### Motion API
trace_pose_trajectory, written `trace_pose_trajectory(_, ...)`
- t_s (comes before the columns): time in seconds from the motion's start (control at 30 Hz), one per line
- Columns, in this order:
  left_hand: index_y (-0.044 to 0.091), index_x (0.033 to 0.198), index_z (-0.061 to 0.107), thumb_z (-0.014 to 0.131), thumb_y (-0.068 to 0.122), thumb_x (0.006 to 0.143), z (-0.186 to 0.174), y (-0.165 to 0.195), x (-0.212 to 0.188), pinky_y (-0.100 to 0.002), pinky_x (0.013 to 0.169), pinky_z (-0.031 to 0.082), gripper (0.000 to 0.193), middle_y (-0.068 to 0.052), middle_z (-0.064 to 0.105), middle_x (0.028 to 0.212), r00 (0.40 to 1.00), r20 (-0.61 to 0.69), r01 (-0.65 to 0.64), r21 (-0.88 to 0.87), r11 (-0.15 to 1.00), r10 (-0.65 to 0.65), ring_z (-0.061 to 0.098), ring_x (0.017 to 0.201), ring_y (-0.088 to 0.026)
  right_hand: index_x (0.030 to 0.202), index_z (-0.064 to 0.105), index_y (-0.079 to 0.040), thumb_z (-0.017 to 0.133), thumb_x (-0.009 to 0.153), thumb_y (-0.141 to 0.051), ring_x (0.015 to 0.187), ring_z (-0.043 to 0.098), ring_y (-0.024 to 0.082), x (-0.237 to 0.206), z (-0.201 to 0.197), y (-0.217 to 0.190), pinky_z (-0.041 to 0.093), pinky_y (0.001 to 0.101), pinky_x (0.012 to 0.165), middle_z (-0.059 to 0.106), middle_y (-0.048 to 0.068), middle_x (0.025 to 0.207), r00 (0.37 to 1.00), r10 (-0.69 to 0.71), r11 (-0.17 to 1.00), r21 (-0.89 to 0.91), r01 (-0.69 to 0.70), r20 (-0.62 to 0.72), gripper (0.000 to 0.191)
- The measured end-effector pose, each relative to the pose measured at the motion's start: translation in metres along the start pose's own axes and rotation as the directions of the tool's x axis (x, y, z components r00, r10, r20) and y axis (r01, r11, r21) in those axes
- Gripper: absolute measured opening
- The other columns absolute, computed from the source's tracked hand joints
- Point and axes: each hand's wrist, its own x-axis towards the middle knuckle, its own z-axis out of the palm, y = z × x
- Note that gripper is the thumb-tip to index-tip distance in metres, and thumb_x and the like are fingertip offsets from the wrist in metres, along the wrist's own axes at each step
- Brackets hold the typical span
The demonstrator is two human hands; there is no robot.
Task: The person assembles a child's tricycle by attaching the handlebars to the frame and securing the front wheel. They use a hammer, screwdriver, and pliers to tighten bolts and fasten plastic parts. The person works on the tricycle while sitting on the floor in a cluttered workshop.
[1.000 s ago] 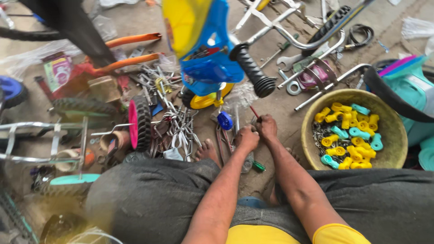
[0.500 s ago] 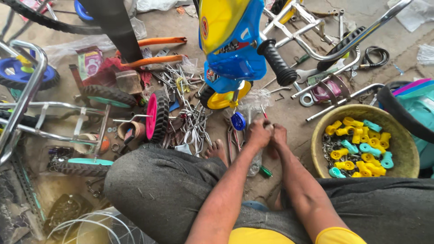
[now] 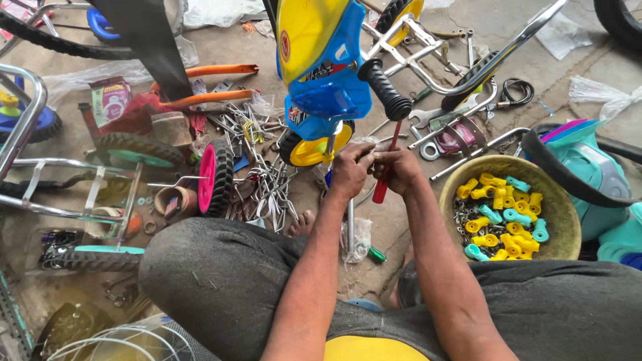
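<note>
A dusty concrete floor (image 3: 588, 60) spreads below the seated person, strewn with metal parts, wheels and tools. Both hands meet just under the front of a small blue and yellow ride-on toy (image 3: 321, 60), beside its yellow front wheel (image 3: 309, 150). The right hand (image 3: 396, 168) is closed around a red-handled screwdriver (image 3: 386, 170), whose shaft rises toward a black ribbed handlebar grip (image 3: 384, 89). The left hand (image 3: 349, 172) is curled with its fingertips pressed together at the same spot, touching the right hand; what it pinches is too small to tell. A thin metal rod (image 3: 350, 224) runs down from below the left hand toward the person's lap. To the right, a round bowl (image 3: 565, 220) holds yellow and teal plastic pieces (image 3: 501, 214) along with small dark hardware. To the left stands a pink wheel with a black tyre (image 3: 212, 178), next to a heap of loose metal clips and wires (image 3: 257, 174). A spanner (image 3: 421, 119) lies near the chrome tubing above the bowl.
</note>
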Motion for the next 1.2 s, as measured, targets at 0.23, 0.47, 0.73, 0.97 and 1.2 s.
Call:
trace_pose_trajectory(0.23, 0.003, 0.109, 0.075, 0.072, 0.001, 0.088, -0.009, 0.015, -0.009, -0.036, 0.086, 0.058, 0.021, -0.014, 0.074, 0.105, 0.984, -0.029, -0.176, 0.015, 0.984, 0.176, 0.073, 0.099, -0.028, 0.092, 0.064, -0.002, 0.063, 0.093, -0.004, 0.06, 0.055, 0.014, 0.002, -0.019, -0.012, 0.048, 0.0301, 0.057, 0.064, 0.005, 0.076, 0.984, 0.161, 0.987, -0.039, -0.158, 0.081, 0.003)
trace_pose_trajectory(0.47, 0.003, 0.104, 0.073, 0.076, 0.002, 0.09, -0.004, 0.033, -0.015, -0.033, 0.07, 0.057, 0.014, -0.012, 0.074, 0.097, 0.975, -0.154, -0.167, -0.032, 0.986, 0.16, 0.072, 0.081, -0.023, 0.096, 0.067, 0.001, 0.06, 0.097, -0.014, 0.062, 0.061, 0.015, -0.006, -0.027, -0.034, 0.051, 0.0295, 0.056, 0.069, 0.008, 0.08, 0.96, 0.243, 0.952, -0.222, -0.21, 0.135, 0.017)
trace_pose_trajectory(0.73, 0.003, 0.107, 0.073, 0.073, -0.001, 0.088, -0.001, 0.03, -0.016, -0.037, 0.077, 0.056, 0.019, -0.013, 0.072, 0.096, 0.951, -0.148, -0.255, 0.118, 0.96, 0.271, 0.071, 0.088, -0.028, 0.095, 0.066, 0.002, 0.056, 0.097, -0.013, 0.06, 0.063, 0.017, -0.012, -0.016, -0.022, 0.052, 0.0311, 0.051, 0.069, 0.011, 0.078, 0.995, 0.089, 0.96, -0.262, -0.099, -0.05, 0.018)
trace_pose_trajectory(0.97, 0.004, 0.107, 0.072, 0.067, -0.004, 0.089, -0.01, 0.025, -0.019, -0.036, 0.076, 0.058, 0.021, -0.011, 0.071, 0.096, 0.964, -0.149, -0.208, 0.082, 0.975, 0.219, 0.072, 0.087, -0.027, 0.091, 0.069, 0.001, 0.063, 0.095, -0.015, 0.057, 0.063, 0.017, 0.001, -0.007, -0.022, 0.05, 0.031, 0.047, 0.07, 0.011, 0.079, 0.996, 0.079, 0.862, -0.5, -0.09, -0.044, 0.018)
trace_pose_trajectory(1.2, 0.006, 0.096, 0.072, 0.075, 0.005, 0.092, -0.012, 0.024, -0.017, -0.037, 0.068, 0.054, 0.005, -0.009, 0.069, 0.085, 0.894, -0.349, -0.167, 0.322, 0.932, 0.281, 0.068, 0.078, -0.024, 0.095, 0.065, 0.001, 0.063, 0.095, -0.014, 0.057, 0.062, 0.017, 0.007, 0.003, -0.015, 0.051, 0.0314, 0.048, 0.066, 0.009, 0.076, 0.99, 0.129, 0.953, -0.27, -0.14, -0.057, 0.015)
